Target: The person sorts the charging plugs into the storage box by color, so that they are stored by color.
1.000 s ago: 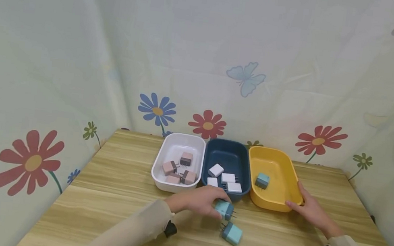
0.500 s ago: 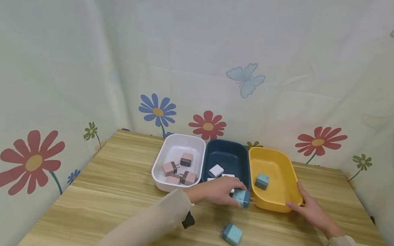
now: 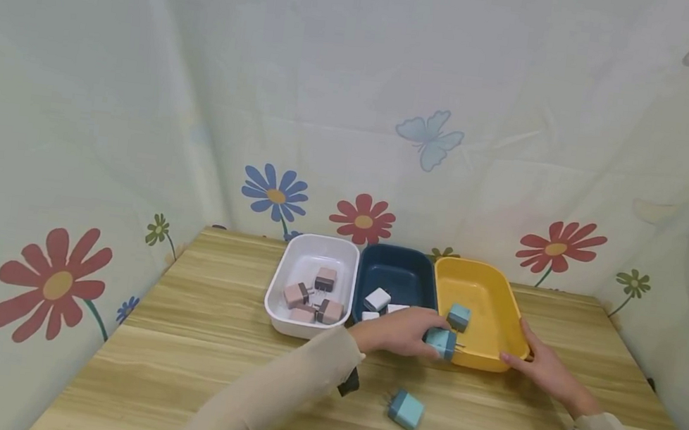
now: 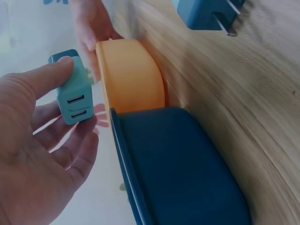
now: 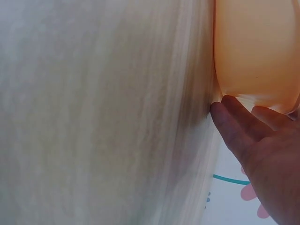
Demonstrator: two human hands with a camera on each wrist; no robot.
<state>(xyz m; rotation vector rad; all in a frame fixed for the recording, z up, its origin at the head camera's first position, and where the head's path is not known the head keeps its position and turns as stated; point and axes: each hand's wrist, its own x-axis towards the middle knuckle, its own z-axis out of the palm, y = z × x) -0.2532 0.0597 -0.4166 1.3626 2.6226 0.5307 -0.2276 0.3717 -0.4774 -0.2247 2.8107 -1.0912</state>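
My left hand [image 3: 403, 331] pinches a teal two-port USB wall charger [image 4: 76, 96] between thumb and fingers. In the head view it is over the near left corner of the yellow bin [image 3: 490, 309], prongs pointing right. Another teal charger [image 3: 458, 317] lies inside that bin. A third teal charger [image 3: 406, 411] rests on the table in front of the bins. My right hand [image 3: 546, 373] touches the near right corner of the yellow bin from outside, its fingers nearly straight along the wall [image 5: 260, 51].
Left of the yellow bin stands a dark blue bin [image 3: 398, 271] with white chargers [image 3: 377, 299], partly hidden by my left hand. A white bin [image 3: 314, 254] beside it has several pink chargers [image 3: 326, 279]. All three stand on the wooden table [image 3: 177, 338] before a flowered cloth.
My left hand has carried the teal charger from in front of the blue bin rightward and up to the yellow bin's edge. The right hand stays at its corner.
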